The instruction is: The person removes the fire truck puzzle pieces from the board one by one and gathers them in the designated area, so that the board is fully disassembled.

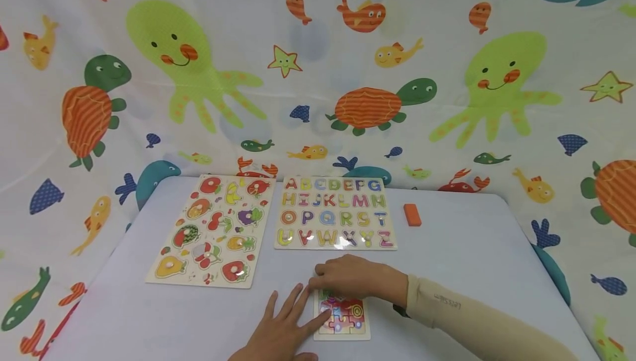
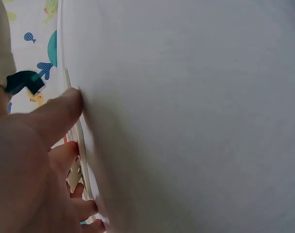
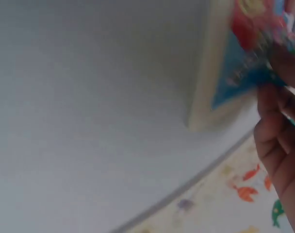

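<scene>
A small jigsaw puzzle [image 1: 343, 325] with a red vehicle picture lies in a pale frame at the front of the table. My left hand [image 1: 280, 325] is beside it with fingers spread, index finger and thumb reaching onto its left side. My right hand [image 1: 350, 277] bends over the puzzle's far edge. In the right wrist view, the fingers and thumb of my right hand [image 3: 281, 121] are curled together at the puzzle's blue corner [image 3: 239, 80], seemingly pinching a piece there; blur and fingers hide most of it. The left wrist view shows the left hand [image 2: 36, 150] low at the tabletop.
A fruit peg board [image 1: 218, 239] lies at the back left, an alphabet peg board [image 1: 335, 226] at the back middle. Right of it is an orange block [image 1: 412, 214]. A white sea-animal curtain [image 1: 318, 74] hangs behind the white-covered table [image 1: 477, 250].
</scene>
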The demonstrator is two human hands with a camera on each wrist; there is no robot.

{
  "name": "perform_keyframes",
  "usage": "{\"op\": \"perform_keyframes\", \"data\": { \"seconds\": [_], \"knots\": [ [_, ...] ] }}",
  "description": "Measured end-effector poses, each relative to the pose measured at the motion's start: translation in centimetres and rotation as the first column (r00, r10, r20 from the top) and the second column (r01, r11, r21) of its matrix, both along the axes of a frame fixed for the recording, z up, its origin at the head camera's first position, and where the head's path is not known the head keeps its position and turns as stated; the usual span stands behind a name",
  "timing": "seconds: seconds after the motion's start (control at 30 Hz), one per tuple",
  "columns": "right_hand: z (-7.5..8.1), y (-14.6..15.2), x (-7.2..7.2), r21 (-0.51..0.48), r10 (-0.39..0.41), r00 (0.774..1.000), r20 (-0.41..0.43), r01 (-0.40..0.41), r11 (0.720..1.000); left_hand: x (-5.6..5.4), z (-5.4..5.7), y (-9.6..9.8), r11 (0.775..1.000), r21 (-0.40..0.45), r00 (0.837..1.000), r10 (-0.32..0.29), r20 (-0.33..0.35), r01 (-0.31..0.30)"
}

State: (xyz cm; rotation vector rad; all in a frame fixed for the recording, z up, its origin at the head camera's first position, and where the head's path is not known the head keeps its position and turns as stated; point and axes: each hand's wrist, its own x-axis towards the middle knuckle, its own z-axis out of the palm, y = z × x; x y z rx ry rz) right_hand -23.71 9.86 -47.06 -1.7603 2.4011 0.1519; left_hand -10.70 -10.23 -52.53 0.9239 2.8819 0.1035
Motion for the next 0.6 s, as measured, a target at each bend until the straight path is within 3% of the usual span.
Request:
{"op": "perform_keyframes", "data": {
  "seconds": [0.1,0.17,0.3,0.5,0.6],
  "knots": [
    [-0.9,0.3,0.1,-0.082,-0.102,0.977,0.186,0.119,0.990,0.0,-0.2,0.0,1.000,0.006,0.999,-0.007,-0.042,0.007],
    [-1.5,0.5,0.3,-0.139,-0.172,0.937,0.303,0.222,0.965,0.1,-0.2,-0.1,1.000,0.005,0.998,-0.010,-0.061,0.010],
    [-2.6,0.7,0.9,-0.223,-0.260,0.845,0.468,0.398,0.890,0.2,-0.1,0.0,1.000,-0.008,0.998,-0.009,-0.064,0.008],
    [-3.1,1.2,0.8,-0.289,-0.260,0.712,0.652,0.551,0.783,0.1,0.1,0.2,1.000,-0.022,0.999,0.000,-0.039,-0.001],
    [-2.4,2.3,0.2,-0.293,-0.237,0.670,0.704,0.577,0.763,0.1,0.1,0.2,1.000,-0.015,0.999,0.002,-0.043,-0.003]
  ]
}}
